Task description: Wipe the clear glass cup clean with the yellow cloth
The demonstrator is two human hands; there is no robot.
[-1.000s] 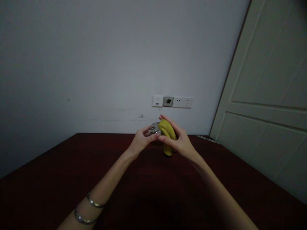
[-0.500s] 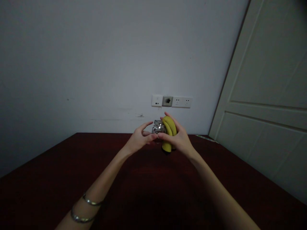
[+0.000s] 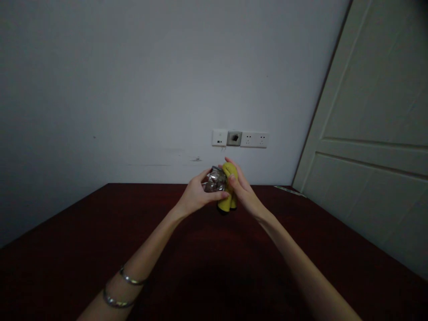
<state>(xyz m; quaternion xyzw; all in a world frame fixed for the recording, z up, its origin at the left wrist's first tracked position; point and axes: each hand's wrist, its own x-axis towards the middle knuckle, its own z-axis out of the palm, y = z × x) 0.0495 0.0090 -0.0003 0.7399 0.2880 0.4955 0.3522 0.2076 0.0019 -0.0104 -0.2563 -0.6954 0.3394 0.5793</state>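
My left hand [image 3: 197,194] is closed around a shiny, see-through object [image 3: 216,179], greyish with bright glints. Whether it is glass or crumpled plastic I cannot tell. My right hand [image 3: 243,189] grips a small yellow bunch of bananas [image 3: 225,203] with dark lower ends, probably not real fruit. The bananas stand roughly upright, pressed against the right side of the shiny object. My left thumb reaches across the front of the bananas, and my right thumb lies on their upper part. Both things are held up above the dark red table [image 3: 187,258].
Behind the table rises a pale wall [image 3: 150,89] with a row of sockets [image 3: 254,139]. A cream panelled door [image 3: 377,133] leans in view at the right. A thin pale strip [image 3: 289,191] lies at the table's far right edge. Two bangles [image 3: 117,303] circle my left forearm.
The bananas have shifted left, closer to my left hand. My left thumb has moved across onto them, and my right thumb has come up onto their front. The shiny object has turned slightly leftward.
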